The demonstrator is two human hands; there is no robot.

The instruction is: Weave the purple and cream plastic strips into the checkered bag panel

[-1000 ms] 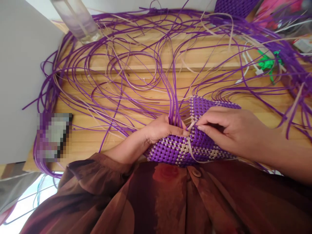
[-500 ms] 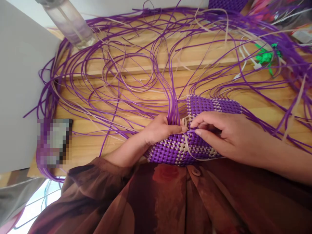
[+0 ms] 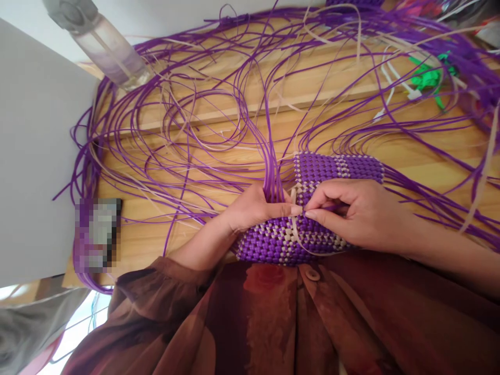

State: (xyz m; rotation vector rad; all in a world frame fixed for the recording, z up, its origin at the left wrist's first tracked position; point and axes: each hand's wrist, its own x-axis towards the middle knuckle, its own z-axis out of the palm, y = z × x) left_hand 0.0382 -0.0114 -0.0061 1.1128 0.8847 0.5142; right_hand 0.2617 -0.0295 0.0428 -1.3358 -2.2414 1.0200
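Note:
A purple and cream woven piece [image 3: 269, 245] of plastic strips lies against my clothing, with a second woven panel [image 3: 324, 167] rising behind it. My left hand [image 3: 258, 208] is closed at the piece's upper edge, its thumb pressing along the weave. Several upright purple strips [image 3: 272, 172] pass between its thumb and fingers. My right hand [image 3: 351, 213] pinches at the weave just beside the left thumb tip. Its fingertips seem to have a purple strip between them, largely hidden. A loose cream strip [image 3: 296, 232] loops down over the front of the weave.
Long purple and cream strips sprawl over the wooden table [image 3: 219, 122]. A clear bottle [image 3: 105, 49] stands at the back left, and a blurred-out flat object [image 3: 102, 234] lies at the left. Green ties [image 3: 427, 75] and a white cable [image 3: 385, 99] are at the right.
My right fingertips have come in closer to my left thumb, and the purple strip between them shows less. The camera view has shifted slightly. My left hand keeps its hold.

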